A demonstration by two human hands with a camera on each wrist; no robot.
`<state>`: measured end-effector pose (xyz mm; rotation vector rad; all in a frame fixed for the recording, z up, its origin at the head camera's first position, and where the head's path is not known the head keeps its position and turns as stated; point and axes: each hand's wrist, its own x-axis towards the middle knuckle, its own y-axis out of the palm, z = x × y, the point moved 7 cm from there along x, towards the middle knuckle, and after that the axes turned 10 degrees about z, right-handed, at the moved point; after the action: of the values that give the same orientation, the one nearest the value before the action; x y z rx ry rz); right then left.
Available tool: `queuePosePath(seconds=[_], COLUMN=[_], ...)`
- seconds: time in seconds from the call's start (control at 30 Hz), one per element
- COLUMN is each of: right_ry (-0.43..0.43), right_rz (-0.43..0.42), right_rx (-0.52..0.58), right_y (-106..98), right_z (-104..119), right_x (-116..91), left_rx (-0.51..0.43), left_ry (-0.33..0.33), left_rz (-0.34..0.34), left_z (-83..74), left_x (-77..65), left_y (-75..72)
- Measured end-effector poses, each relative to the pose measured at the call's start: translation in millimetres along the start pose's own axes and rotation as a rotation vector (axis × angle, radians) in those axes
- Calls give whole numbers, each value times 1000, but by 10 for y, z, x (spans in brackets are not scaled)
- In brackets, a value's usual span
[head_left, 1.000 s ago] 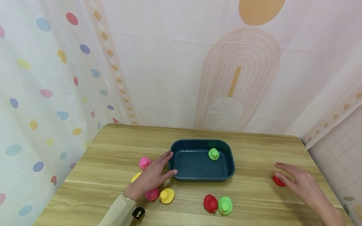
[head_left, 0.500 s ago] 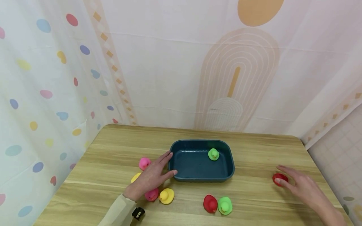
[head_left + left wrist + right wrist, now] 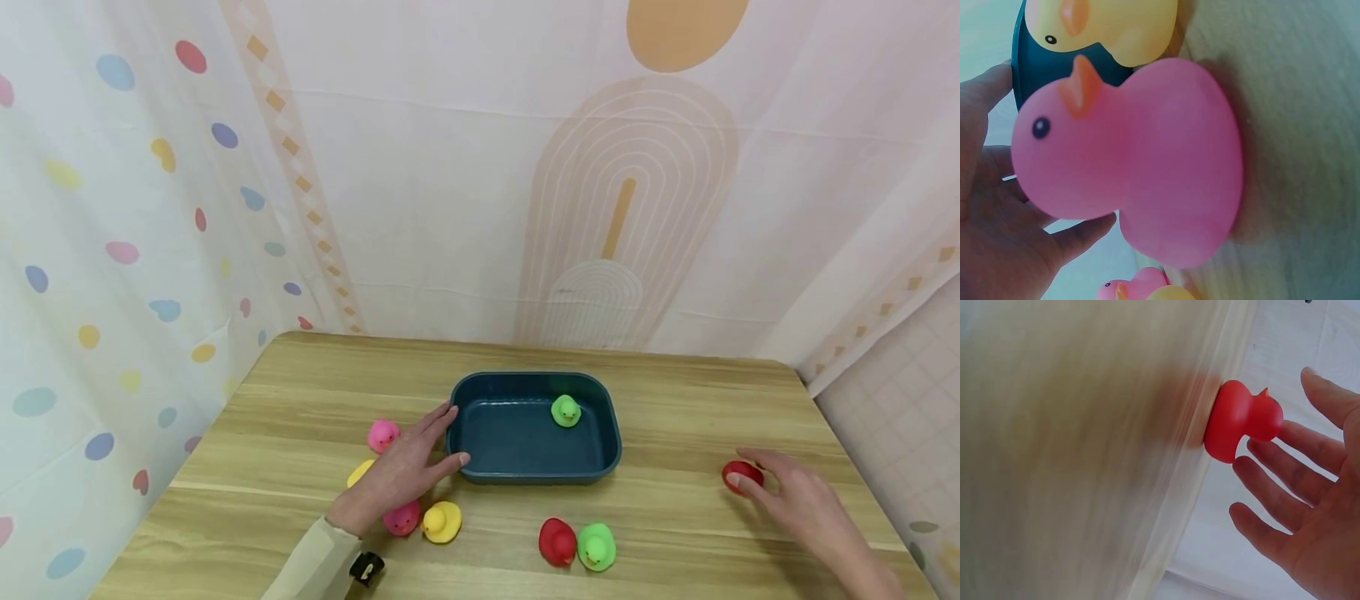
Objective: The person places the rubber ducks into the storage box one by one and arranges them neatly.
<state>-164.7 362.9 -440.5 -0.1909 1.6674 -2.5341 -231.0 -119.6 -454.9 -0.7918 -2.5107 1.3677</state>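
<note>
My left hand (image 3: 401, 479) lies with straight, spread fingers and the fingertips at the left rim of a dark teal tub (image 3: 540, 479). A green rubber duck (image 3: 566, 411) sits inside the tub. Around that hand are pink and yellow ducks; a large pink rubber duck (image 3: 1147, 156) fills the left wrist view, with a yellow duck (image 3: 1129, 25) above it. On the right, my right hand (image 3: 810, 504) reaches over a red rubber duck (image 3: 1232, 422) standing on the table. Its fingers are spread behind the duck, and the thumb stands apart from it.
Nearer the front edge, another red duck (image 3: 558, 542) and a green duck (image 3: 597, 547) stand side by side. A small black object (image 3: 367, 568) is at the left wrist. Patterned curtains (image 3: 450, 167) hang behind the wooden table (image 3: 675, 425).
My right hand has shifted slightly toward the front, and its thumb and fingers now flank the red duck, which shows more fully. The left hand stays at the tub's rim.
</note>
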Motion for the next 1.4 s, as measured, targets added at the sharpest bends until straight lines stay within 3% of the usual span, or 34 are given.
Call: queuePosePath(seconds=[0.3,0.7,1.0,1.4], right_ry=[3,-76,-64,-139], right_rz=[-33,-126,-98,-170], right_rx=[-27,-86,-68,-76], right_y=[-7,0,-7,-95], right_z=[26,64,107,324], right_x=[-2,-26,-1,-32], left_rx=[1,3,9,4], left_ry=[-7,-1,-5,-2], left_rz=[-2,-6,-7,-3], left_z=[1,5,2,-2], left_x=[-3,9,4,10], left_y=[-1,9,9,9])
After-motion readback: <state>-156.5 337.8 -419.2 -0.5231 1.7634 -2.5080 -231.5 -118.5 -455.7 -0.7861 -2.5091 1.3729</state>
